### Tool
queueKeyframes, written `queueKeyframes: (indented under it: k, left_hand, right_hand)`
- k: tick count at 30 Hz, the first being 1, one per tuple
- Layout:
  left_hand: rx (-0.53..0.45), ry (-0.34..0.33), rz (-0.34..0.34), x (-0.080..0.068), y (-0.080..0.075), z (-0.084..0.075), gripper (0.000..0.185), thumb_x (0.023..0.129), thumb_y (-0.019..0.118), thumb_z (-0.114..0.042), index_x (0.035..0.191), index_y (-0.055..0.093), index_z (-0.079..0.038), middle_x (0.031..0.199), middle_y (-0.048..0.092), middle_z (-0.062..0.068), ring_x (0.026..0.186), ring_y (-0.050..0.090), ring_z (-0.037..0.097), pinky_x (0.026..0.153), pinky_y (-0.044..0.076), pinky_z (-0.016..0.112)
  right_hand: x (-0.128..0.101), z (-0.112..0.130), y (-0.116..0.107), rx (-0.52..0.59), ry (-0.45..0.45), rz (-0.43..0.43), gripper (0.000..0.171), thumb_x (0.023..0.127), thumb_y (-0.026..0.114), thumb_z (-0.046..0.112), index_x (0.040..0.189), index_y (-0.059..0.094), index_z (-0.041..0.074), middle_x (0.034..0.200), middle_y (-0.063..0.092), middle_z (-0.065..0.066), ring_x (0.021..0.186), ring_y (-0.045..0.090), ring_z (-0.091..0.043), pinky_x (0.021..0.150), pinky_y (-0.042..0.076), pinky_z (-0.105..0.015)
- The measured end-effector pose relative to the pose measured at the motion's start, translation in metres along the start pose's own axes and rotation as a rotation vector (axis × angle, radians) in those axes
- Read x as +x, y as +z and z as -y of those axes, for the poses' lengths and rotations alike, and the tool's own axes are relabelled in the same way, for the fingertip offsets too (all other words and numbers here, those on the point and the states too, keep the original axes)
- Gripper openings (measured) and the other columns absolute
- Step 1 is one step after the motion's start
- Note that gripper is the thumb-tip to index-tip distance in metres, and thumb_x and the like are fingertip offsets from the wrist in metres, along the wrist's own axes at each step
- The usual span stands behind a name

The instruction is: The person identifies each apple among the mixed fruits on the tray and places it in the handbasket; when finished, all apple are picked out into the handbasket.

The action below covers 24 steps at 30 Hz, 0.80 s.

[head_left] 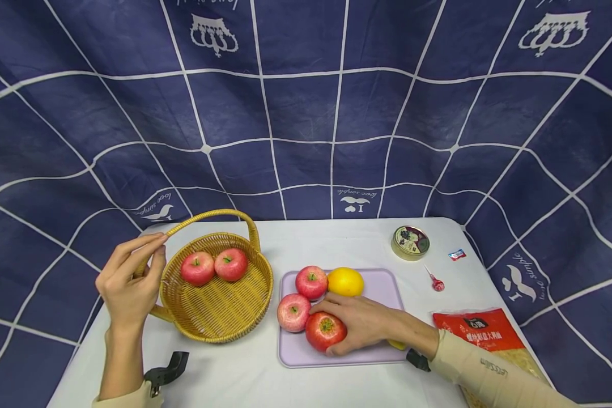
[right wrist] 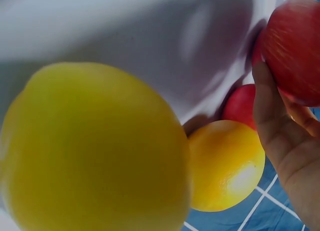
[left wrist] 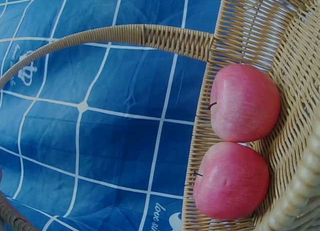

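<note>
- Head view: the right hand (head_left: 364, 323) lies on the purple tray (head_left: 387, 283), with its fingers curled round a red apple (head_left: 325, 330) at the near edge of the tray.
- Two more red apples sit just to the far left of it on the tray, one (head_left: 293, 312) touching the held apple and one (head_left: 311, 281) farther back.
- An orange (head_left: 345, 281) sits at the far side of the tray, right beside the back apple.
- The left hand (head_left: 130, 280) is up at the left end of the basket handle (head_left: 211, 215), fingers bent, with the fingertips touching the handle.
- The wicker basket (head_left: 224, 317) stands on the white desk (head_left: 336, 238), left of the tray, with two red apples (head_left: 198, 268) (head_left: 231, 264) side by side inside.
- Far right on the desk are a round tin (head_left: 410, 242), a small lollipop (head_left: 435, 281) and a little wrapped candy (head_left: 457, 255).
- A red food bag (head_left: 481, 334) lies near the right arm.
- Left wrist view: the two apples (left wrist: 245, 103) (left wrist: 232, 181) touch each other against the basket wall.
- Right wrist view: the fingers (right wrist: 272, 126) press on the red apple (right wrist: 295, 46); a blurry yellow fruit (right wrist: 92, 151) is very close to the camera.
</note>
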<state>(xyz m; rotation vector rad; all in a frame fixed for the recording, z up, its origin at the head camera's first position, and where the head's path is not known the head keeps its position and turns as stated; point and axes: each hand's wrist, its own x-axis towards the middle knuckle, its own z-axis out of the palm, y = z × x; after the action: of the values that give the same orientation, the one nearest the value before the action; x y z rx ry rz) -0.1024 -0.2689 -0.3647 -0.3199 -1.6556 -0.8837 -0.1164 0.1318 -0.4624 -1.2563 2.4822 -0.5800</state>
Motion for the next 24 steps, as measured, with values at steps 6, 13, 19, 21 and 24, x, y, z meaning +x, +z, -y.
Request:
queueKeyframes:
  k: [6, 13, 19, 21, 24]
  left_hand:
    - [-0.008, 0.001, -0.003, 0.0006, -0.0003, -0.0005, 0.01, 0.082, 0.071, 0.005, 0.088, 0.079, 0.005, 0.089, 0.074, 0.022, 0.088, 0.067, 0.001, 0.07, 0.037, 0.007]
    - [-0.009, 0.002, -0.004, 0.0008, -0.0002, -0.0005, 0.01, 0.082, 0.072, 0.005, 0.088, 0.079, 0.005, 0.089, 0.075, 0.02, 0.09, 0.069, 0.004, 0.074, 0.041, 0.007]
    - [-0.001, 0.002, -0.008, 0.0004, 0.0003, -0.0006, 0.009, 0.082, 0.072, 0.005, 0.087, 0.08, 0.004, 0.09, 0.076, 0.015, 0.088, 0.07, 0.008, 0.077, 0.044, 0.008]
    - [-0.001, 0.0, -0.008, 0.0001, 0.0003, -0.0003, 0.009, 0.082, 0.072, 0.005, 0.087, 0.08, 0.004, 0.091, 0.076, 0.015, 0.089, 0.07, 0.009, 0.079, 0.045, 0.009]
    - [-0.002, -0.004, -0.006, 0.0, -0.0003, 0.0004, 0.011, 0.082, 0.072, 0.004, 0.09, 0.08, 0.004, 0.091, 0.076, 0.017, 0.091, 0.07, 0.007, 0.082, 0.047, 0.01]
  right_hand:
    - [-0.0005, 0.001, -0.0009, -0.001, -0.001, -0.012, 0.068, 0.079, 0.074, 0.057, 0.139, 0.048, 0.042, 0.127, 0.052, 0.016, 0.105, 0.055, -0.003, 0.086, 0.053, -0.027]
    - [-0.0006, 0.0048, -0.0022, 0.0, -0.01, -0.029, 0.066, 0.078, 0.074, 0.057, 0.138, 0.049, 0.043, 0.127, 0.052, 0.017, 0.104, 0.055, -0.002, 0.086, 0.052, -0.026]
    - [-0.001, 0.006, -0.0032, -0.001, -0.038, -0.043, 0.065, 0.079, 0.073, 0.06, 0.137, 0.05, 0.043, 0.126, 0.051, 0.018, 0.104, 0.055, -0.001, 0.086, 0.052, -0.026]
    - [-0.001, 0.0061, -0.0033, 0.005, -0.052, -0.043, 0.064, 0.079, 0.073, 0.061, 0.136, 0.05, 0.043, 0.126, 0.051, 0.019, 0.105, 0.055, -0.001, 0.087, 0.052, -0.027]
    - [-0.0008, 0.006, -0.0035, 0.021, -0.066, -0.035, 0.065, 0.079, 0.074, 0.061, 0.136, 0.05, 0.045, 0.127, 0.05, 0.019, 0.107, 0.054, -0.001, 0.089, 0.052, -0.028]
